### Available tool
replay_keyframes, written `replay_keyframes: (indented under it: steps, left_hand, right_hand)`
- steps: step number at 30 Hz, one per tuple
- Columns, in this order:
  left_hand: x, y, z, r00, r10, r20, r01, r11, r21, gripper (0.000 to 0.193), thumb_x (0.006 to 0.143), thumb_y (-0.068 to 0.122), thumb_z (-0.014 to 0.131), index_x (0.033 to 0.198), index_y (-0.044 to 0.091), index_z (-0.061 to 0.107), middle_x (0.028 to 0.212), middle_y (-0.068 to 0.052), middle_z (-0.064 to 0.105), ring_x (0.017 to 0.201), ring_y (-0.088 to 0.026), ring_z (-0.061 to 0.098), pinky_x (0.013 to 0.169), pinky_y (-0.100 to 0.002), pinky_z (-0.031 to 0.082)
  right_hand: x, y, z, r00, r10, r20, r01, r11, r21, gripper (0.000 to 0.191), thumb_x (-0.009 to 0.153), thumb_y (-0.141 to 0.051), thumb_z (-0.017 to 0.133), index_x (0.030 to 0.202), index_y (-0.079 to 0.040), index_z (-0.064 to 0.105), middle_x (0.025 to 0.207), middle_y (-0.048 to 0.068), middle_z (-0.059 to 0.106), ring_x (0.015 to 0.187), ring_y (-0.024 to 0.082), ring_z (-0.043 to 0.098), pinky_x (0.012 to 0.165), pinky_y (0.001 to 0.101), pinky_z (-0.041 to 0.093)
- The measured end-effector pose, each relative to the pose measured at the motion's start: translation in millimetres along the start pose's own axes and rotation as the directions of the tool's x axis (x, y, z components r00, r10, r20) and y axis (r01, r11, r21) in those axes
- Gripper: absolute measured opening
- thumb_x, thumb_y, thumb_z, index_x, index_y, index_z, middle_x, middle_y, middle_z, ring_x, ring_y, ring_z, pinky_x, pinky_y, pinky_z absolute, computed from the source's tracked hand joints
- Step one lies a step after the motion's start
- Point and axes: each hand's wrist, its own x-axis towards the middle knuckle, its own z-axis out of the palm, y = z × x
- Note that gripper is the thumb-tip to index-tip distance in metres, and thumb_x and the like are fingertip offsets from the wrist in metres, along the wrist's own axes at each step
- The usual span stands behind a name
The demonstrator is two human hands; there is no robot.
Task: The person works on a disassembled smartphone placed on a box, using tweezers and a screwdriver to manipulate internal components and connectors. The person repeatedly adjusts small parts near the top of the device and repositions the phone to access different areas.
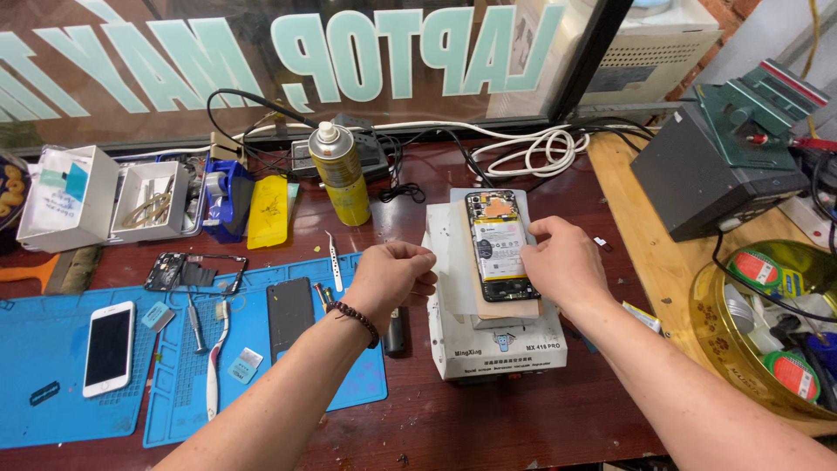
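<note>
An opened black smartphone with its back removed and a pale battery exposed (497, 246) is laid face down on a tan sheet on top of a white box-shaped heating machine (497, 344), which stands on a dark red-brown wooden bench (488, 427). The right hand (558, 262) is rested against the phone's right edge, fingers curled onto it, so the phone is steadied rather than lifted. The left hand (392, 272), with a dark beaded bracelet at the wrist, is held just left of the machine with fingertips pinched together; whether anything is gripped between them cannot be told.

To the left, two blue silicone work mats (52, 410) are spread on the bench. On them are seen a white smartphone with a dark screen (109, 348), a dark grey phone back panel (289, 316), a white-handled toothbrush (214, 366) and a stripped black phone frame (196, 270). Metal tweezers (335, 261) lie at the mat's upper edge. A yellow spray can with a white cap (340, 174) stands behind, near open white cardboard boxes (105, 205).

A glass window with pale lettering (288, 52) closes the back of the bench. A lighter wooden table (649, 262) adjoins on the right, bearing a dark grey metal box unit (697, 179) and a yellow glass bowl of tape rolls (767, 323). White cables (532, 148) are coiled by the window.
</note>
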Motion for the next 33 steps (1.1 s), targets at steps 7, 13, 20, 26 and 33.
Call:
replay_keyframes:
  steps: [7, 13, 20, 26, 33]
  left_hand:
    - [49.6, -53.1, -141.1, 0.892, -0.187, -0.411, 0.11, 0.973, -0.204, 0.012, 0.093, 0.009, 0.065, 0.103, 0.003, 0.068, 0.088, -0.01, 0.073, 0.075, -0.022, 0.073, 0.065, -0.036, 0.061]
    - [62.4, -88.9, -264.4, 0.526, -0.365, -0.768, 0.151, 0.929, -0.337, 0.024, 0.096, 0.017, 0.071, 0.1, -0.006, 0.064, 0.085, -0.018, 0.073, 0.062, -0.024, 0.071, 0.049, -0.034, 0.056]
    - [67.3, -86.6, -291.6, 0.423, -0.366, -0.829, 0.292, 0.921, -0.257, 0.028, 0.091, 0.019, 0.077, 0.096, -0.007, 0.066, 0.078, -0.015, 0.074, 0.06, -0.023, 0.073, 0.052, -0.031, 0.056]
    - [52.2, -76.5, -281.4, 0.402, -0.278, -0.872, 0.287, 0.943, -0.168, 0.03, 0.087, 0.021, 0.079, 0.093, -0.007, 0.069, 0.077, -0.015, 0.074, 0.062, -0.022, 0.073, 0.053, -0.033, 0.056]
    - [-10.0, -48.4, -222.3, 0.647, -0.076, -0.759, 0.041, 0.997, -0.064, 0.016, 0.081, 0.011, 0.076, 0.085, -0.002, 0.067, 0.068, -0.011, 0.067, 0.05, -0.018, 0.061, 0.041, -0.032, 0.043]
  right_hand:
    - [-5.5, -36.8, 2.5, 0.973, -0.228, -0.025, 0.229, 0.973, 0.033, 0.03, 0.088, -0.022, 0.067, 0.115, -0.011, 0.074, 0.09, 0.009, 0.079, 0.084, 0.023, 0.075, 0.077, 0.0369, 0.056]
    - [-15.8, -90.3, 35.0, 0.811, -0.518, 0.272, 0.444, 0.848, 0.291, 0.027, 0.088, -0.02, 0.069, 0.11, -0.007, 0.077, 0.083, 0.004, 0.076, 0.074, 0.012, 0.069, 0.069, 0.0281, 0.057]
    - [-33.0, -122.3, 52.1, 0.781, -0.378, 0.496, 0.256, 0.92, 0.298, 0.029, 0.092, -0.02, 0.062, 0.114, -0.006, 0.075, 0.078, 0.0, 0.071, 0.065, 0.008, 0.064, 0.056, 0.0267, 0.054]
    - [-36.2, -135.1, 58.6, 0.787, -0.361, 0.5, 0.212, 0.92, 0.33, 0.03, 0.092, -0.021, 0.062, 0.115, -0.008, 0.076, 0.083, -0.002, 0.072, 0.067, 0.004, 0.064, 0.055, 0.0231, 0.055]
    - [-33.9, -146.4, 77.2, 0.762, -0.381, 0.523, 0.096, 0.866, 0.491, 0.028, 0.092, -0.017, 0.065, 0.115, -0.004, 0.074, 0.085, 0.003, 0.072, 0.07, 0.007, 0.065, 0.057, 0.0252, 0.056]
